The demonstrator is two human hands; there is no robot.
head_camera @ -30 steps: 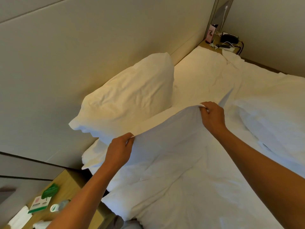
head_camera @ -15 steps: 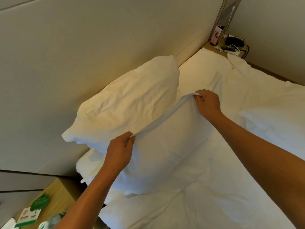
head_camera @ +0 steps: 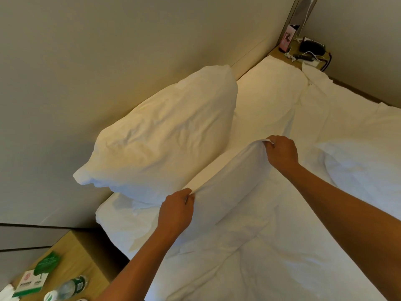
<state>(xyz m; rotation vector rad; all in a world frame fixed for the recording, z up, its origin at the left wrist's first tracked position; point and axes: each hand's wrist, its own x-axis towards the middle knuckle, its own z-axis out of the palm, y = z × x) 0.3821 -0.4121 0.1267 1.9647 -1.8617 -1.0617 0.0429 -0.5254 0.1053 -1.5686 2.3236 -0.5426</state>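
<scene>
Down and to the left of our left hand [head_camera: 175, 211], a wooden bedside table [head_camera: 76, 255] carries a plastic bottle [head_camera: 69, 286] and a green-printed card [head_camera: 32, 281]. Our left hand pinches the top hem of the white cover [head_camera: 227, 192] between thumb and curled fingers. Our right hand [head_camera: 282, 153], farther out, pinches the same hem, so the edge hangs lifted and fairly taut between the two. The rest of the cover lies on the bed under our forearms. We judge the cloth light, soft and limp. It would sag wherever we let go, so the hem, hands well apart, is the place to hold. Beyond the left hand a plump pillow [head_camera: 165, 140] leans against the wall. Far past the right hand sits a shelf [head_camera: 275, 53] with cables [head_camera: 308, 55].
</scene>
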